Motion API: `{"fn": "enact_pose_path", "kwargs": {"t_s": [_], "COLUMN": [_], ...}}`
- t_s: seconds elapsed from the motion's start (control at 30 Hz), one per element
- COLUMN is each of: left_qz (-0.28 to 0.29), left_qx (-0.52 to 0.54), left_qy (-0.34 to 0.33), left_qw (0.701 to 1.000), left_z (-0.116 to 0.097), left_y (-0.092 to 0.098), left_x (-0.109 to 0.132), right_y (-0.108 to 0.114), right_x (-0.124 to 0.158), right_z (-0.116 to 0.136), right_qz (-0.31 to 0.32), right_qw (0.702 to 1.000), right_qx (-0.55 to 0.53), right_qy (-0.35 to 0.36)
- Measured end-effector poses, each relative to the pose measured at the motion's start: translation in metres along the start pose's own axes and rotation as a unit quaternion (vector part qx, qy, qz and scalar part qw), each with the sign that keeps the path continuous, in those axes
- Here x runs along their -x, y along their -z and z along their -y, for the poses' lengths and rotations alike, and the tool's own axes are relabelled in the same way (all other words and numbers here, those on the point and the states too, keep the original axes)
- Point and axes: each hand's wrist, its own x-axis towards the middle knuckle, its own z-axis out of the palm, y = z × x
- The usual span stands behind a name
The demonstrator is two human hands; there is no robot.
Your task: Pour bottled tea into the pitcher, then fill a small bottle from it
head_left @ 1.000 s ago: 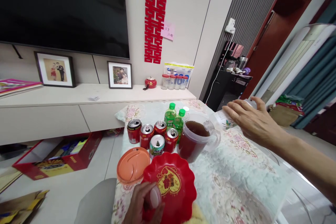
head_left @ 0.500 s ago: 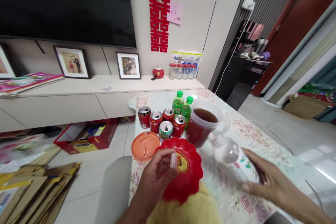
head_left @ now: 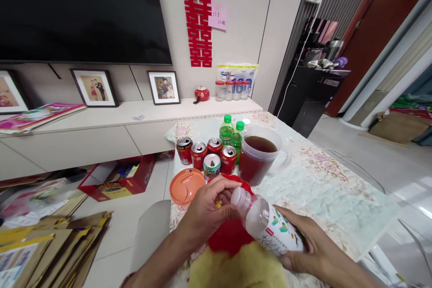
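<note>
My right hand (head_left: pixel 312 247) is wrapped round the lower part of a clear plastic bottle (head_left: pixel 278 229) with a white label, tilted with its neck to the left. At the neck, the fingers of my left hand (head_left: pixel 211 207) pinch a pale bottle cap (head_left: pixel 238 196); whether it is threaded on I cannot tell. Below both hands lies a red scalloped dish (head_left: pixel 227 236), partly covered by them. Behind the bottle stands a clear plastic pitcher (head_left: pixel 251 168) of dark brown liquid.
Several drink cans (head_left: pixel 199 156), two green-capped bottles (head_left: pixel 227 130) and an orange lid (head_left: pixel 186 187) are on the flowered tablecloth (head_left: pixel 324 189). A grey stool (head_left: pixel 151 229) stands left of the table, near flattened cardboard (head_left: pixel 70 252) and a red box (head_left: pixel 118 182).
My right hand has brought the bottle left, away from beside the pitcher to over the red dish. The cap in my left hand now meets the bottle's mouth.
</note>
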Motion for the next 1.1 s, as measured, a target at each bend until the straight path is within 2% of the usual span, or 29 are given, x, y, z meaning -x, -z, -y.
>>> {"fn": "enact_pose_path", "kwargs": {"t_s": [0.1,0.2,0.37,0.47,0.57,0.7,0.77,0.9,1.0,1.1], "left_qz": [0.020,0.058,0.111,0.097,0.083,0.103,0.123,0.146,0.140,0.115], "left_qx": [-0.038,-0.049,0.120,0.114,0.026,-0.049,-0.068,-0.072,-0.041,0.062], "left_qy": [-0.033,-0.036,0.047,0.062,0.028,-0.024,-0.057,-0.110,-0.077,0.020], "left_qw": [0.999,0.996,0.985,0.987,0.996,0.993,0.988,0.981,0.986,0.991], "left_z": [-0.007,-0.010,-0.006,-0.003,-0.003,-0.013,-0.019,-0.026,-0.021,-0.009], "left_y": [0.005,0.007,0.005,0.005,0.008,0.013,0.014,0.014,0.010,0.004], "left_x": [-0.006,-0.008,-0.011,-0.012,-0.015,-0.020,-0.022,-0.022,-0.019,-0.016], "right_y": [-0.001,-0.002,-0.004,-0.005,-0.005,-0.003,-0.002,-0.002,-0.004,-0.007], "right_x": [0.000,0.001,0.002,0.001,0.003,0.014,0.020,0.020,0.015,0.010], "right_z": [0.005,0.009,0.012,0.012,0.009,-0.008,-0.020,-0.040,-0.042,-0.041], "right_qz": [0.018,0.043,0.063,0.061,0.060,0.020,-0.006,-0.003,-0.010,0.006], "right_qw": [0.999,0.996,0.988,0.987,0.986,0.983,0.980,0.974,0.968,0.967], "right_qx": [-0.025,-0.075,-0.139,-0.146,-0.156,-0.177,-0.188,-0.215,-0.242,-0.249], "right_qy": [-0.012,-0.022,-0.023,-0.022,-0.026,-0.053,-0.066,-0.066,-0.070,-0.053]}}
